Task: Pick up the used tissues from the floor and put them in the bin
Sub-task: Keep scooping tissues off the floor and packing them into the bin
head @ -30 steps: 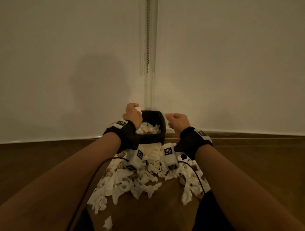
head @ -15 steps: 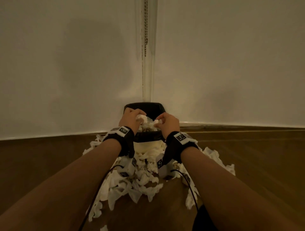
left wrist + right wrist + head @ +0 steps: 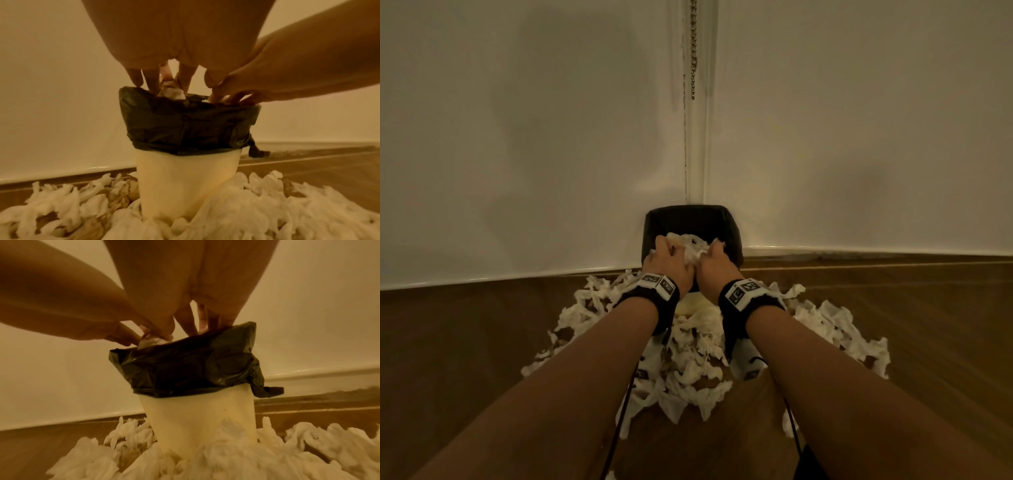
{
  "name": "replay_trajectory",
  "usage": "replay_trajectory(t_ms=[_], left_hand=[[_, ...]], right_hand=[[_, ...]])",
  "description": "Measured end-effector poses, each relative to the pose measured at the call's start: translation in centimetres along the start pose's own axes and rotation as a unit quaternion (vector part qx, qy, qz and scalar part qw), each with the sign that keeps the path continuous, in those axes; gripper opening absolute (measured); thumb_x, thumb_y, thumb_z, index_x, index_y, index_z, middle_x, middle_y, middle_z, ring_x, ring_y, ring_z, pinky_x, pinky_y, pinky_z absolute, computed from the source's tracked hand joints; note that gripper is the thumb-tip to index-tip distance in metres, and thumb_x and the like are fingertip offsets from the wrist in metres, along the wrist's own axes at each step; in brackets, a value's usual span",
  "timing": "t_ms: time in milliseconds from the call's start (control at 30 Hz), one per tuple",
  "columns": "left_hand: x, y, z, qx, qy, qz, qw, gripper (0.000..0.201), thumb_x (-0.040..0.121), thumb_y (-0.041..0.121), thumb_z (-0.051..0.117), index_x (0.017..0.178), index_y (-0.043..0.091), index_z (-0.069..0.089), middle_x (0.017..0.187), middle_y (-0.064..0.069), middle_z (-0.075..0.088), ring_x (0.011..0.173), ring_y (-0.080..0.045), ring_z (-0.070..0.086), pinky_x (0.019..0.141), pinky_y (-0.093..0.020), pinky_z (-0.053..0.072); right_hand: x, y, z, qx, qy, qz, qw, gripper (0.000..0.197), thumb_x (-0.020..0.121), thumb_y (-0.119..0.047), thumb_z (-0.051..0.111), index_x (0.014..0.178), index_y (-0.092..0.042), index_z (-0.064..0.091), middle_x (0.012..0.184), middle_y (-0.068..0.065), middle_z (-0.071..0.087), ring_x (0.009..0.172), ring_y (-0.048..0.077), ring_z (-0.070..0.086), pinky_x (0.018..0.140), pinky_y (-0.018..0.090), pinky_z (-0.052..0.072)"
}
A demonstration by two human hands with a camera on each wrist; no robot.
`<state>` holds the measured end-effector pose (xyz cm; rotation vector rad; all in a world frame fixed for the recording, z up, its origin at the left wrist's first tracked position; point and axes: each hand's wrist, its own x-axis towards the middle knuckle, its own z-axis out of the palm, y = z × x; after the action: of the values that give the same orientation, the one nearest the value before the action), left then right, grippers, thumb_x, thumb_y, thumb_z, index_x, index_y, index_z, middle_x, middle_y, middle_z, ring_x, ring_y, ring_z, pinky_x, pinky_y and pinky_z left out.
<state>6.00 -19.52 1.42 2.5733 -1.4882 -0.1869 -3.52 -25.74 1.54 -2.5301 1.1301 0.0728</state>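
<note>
A white bin (image 3: 185, 186) with a black liner (image 3: 185, 126) stands in the wall corner (image 3: 688, 214). Crumpled white tissues (image 3: 690, 246) fill its top. My left hand (image 3: 666, 255) and right hand (image 3: 714, 257) are side by side in the bin's mouth, on that wad. In the left wrist view the left hand (image 3: 164, 81) points its straight fingers down into the tissue (image 3: 170, 93), with the right hand (image 3: 226, 95) beside it. In the right wrist view the right hand (image 3: 193, 326) also reaches straight down. Many more tissues (image 3: 695, 359) lie heaped on the floor around the bin.
Two white walls meet behind the bin, with a bead chain (image 3: 693, 51) hanging in the corner. Brown wooden floor (image 3: 928, 325) stretches left and right of the tissue heap. Thin black cables (image 3: 625, 411) run back from my wrists.
Both hands have moved forward and down from above the bin's front into its mouth, carrying small pieces of tissue. They now press on the wad inside.
</note>
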Motion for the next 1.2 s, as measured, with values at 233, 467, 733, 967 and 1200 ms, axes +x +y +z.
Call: replay_trajectory(t_ms=[233,467,733,967,1200], left_hand=[[0.5,-2.0,-0.6,0.078,-0.111,0.027,0.990,0.045,0.098,0.035,0.021,0.138,0.024,0.038,0.144,0.000,0.038,0.133,-0.019,0.034,0.112,-0.056,0.007],[-0.5,-2.5,-4.7,0.047,0.058,0.027,0.997,0.030,0.094,0.035,0.032,0.115,0.026,0.051,0.117,-0.001,0.051,0.109,-0.021,0.049,0.094,-0.044,0.028],[-4.7,-5.2,-9.0,0.068,-0.002,0.032,0.997,0.027,0.096,0.022,0.032,0.111,0.027,0.054,0.116,-0.002,0.059,0.099,-0.023,0.056,0.086,-0.035,0.036],[-11.2,-10.1,-5.4,0.036,-0.127,-0.036,0.991,0.028,0.094,0.016,0.041,0.115,0.025,0.057,0.122,-0.005,0.057,0.103,-0.023,0.057,0.080,-0.028,0.044],[-17.1,-15.9,1.2,-0.031,-0.174,-0.122,0.977,0.027,0.093,0.017,0.045,0.117,0.021,0.056,0.120,-0.007,0.058,0.103,-0.022,0.057,0.083,-0.030,0.048]], right_hand=[[-0.4,0.3,-0.2,-0.093,-0.051,0.006,0.994,0.042,0.094,-0.030,0.033,0.131,-0.014,0.045,0.137,0.009,0.044,0.134,0.028,0.033,0.111,0.060,-0.011],[-2.3,-0.7,-3.3,-0.110,0.096,-0.007,0.989,0.050,0.087,-0.022,0.051,0.136,-0.017,0.041,0.139,0.010,0.037,0.131,0.030,0.032,0.114,0.050,0.015],[-6.3,-5.0,-3.6,0.002,0.082,-0.065,0.995,0.035,0.093,-0.014,0.045,0.127,-0.009,0.053,0.129,0.014,0.050,0.118,0.031,0.047,0.098,0.039,0.042],[-10.2,-8.9,1.8,0.066,0.012,-0.080,0.995,0.029,0.093,-0.021,0.048,0.116,-0.010,0.060,0.120,0.013,0.057,0.109,0.030,0.055,0.091,0.036,0.048],[-13.3,-10.4,8.8,0.065,-0.091,-0.106,0.988,0.030,0.092,-0.021,0.053,0.120,-0.014,0.058,0.126,0.011,0.054,0.113,0.027,0.054,0.093,0.035,0.047]])
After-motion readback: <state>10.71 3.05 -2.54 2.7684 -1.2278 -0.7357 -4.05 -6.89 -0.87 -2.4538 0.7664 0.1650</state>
